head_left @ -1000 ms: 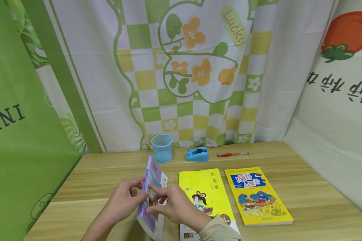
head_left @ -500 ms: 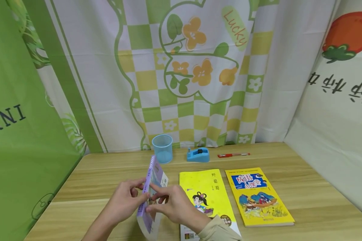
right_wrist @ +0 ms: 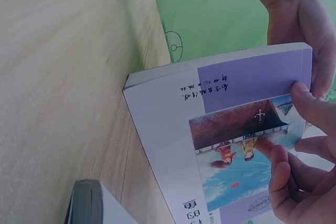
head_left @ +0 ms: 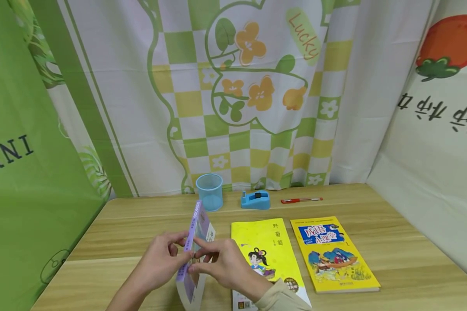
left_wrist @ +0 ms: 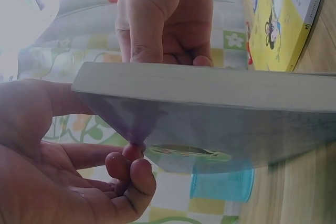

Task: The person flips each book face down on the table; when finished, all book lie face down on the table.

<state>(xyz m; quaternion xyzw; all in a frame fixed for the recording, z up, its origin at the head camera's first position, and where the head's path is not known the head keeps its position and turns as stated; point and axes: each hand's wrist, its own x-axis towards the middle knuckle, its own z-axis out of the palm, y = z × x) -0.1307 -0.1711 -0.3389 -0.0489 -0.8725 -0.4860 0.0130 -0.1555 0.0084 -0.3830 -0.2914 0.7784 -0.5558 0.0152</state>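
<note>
A thick book with a purple-and-white illustrated cover (head_left: 207, 226) stands upright, its lilac spine facing the person. My left hand (head_left: 164, 260) grips the book at the spine, with the thumb on the spine and curled fingers against the back cover, as the left wrist view shows. My right hand (head_left: 225, 262) holds the same book from the front, with its thumb (right_wrist: 310, 100) by the spine edge and a bent finger on the cover picture. The lower edge of the book (right_wrist: 163, 72) is close to the wooden table; whether it touches is hard to tell.
A yellow book (head_left: 257, 233) lies right of the hands, and another yellow book (head_left: 331, 255) lies farther right. Along the back stand a blue mesh cup (head_left: 210, 194) and a blue tape dispenser (head_left: 255, 200), with a red pen (head_left: 301, 200) beside them. Curtains enclose the table.
The book has turned slightly on its spine, its free edge swinging left, so less of the front cover shows in the head view. Both hands keep nearly the same place.
</note>
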